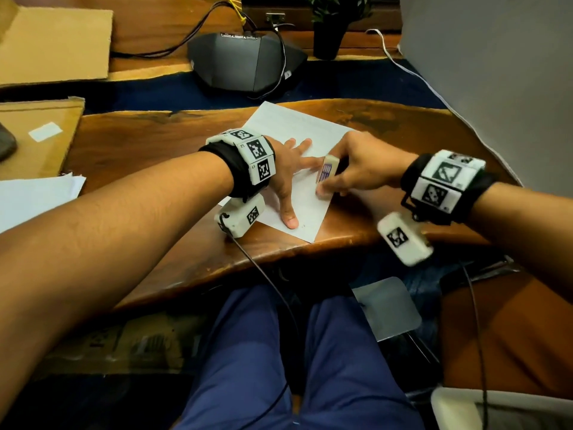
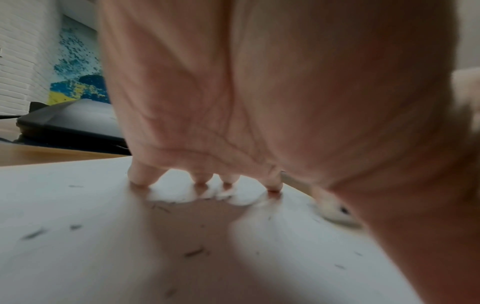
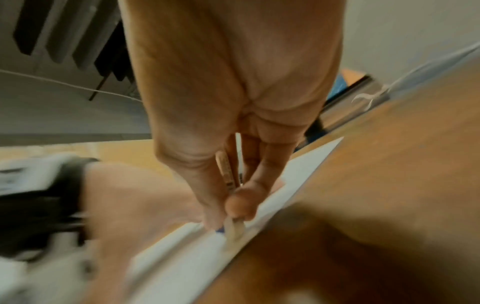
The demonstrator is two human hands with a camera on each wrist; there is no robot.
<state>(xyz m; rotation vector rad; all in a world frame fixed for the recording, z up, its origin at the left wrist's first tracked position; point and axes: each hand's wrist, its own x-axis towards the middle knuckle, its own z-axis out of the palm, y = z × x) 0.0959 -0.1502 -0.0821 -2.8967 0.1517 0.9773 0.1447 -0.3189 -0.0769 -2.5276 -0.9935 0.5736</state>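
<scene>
A white sheet of paper (image 1: 297, 128) lies on the wooden table (image 1: 139, 144). My left hand (image 1: 291, 178) presses flat on it with fingers spread. In the left wrist view the fingertips (image 2: 140, 179) touch the paper (image 2: 78, 226), which is strewn with dark crumbs (image 2: 194, 252). My right hand (image 1: 350, 169) pinches a white eraser (image 1: 326, 172) with a blue print, its lower end on the sheet near the right edge. In the right wrist view thumb and finger of my right hand (image 3: 228, 207) grip the eraser (image 3: 233, 228) against the paper (image 3: 298, 170). A thin tan stick (image 3: 224, 168) is tucked along the fingers.
A black conference phone (image 1: 245, 60) with cables sits behind the sheet, and a potted plant (image 1: 328, 35) stands to its right. Cardboard (image 1: 52, 45) and loose white sheets (image 1: 37, 197) lie at the left. A grey panel (image 1: 496, 72) stands at the right, with a white cable (image 1: 403, 66) beside it.
</scene>
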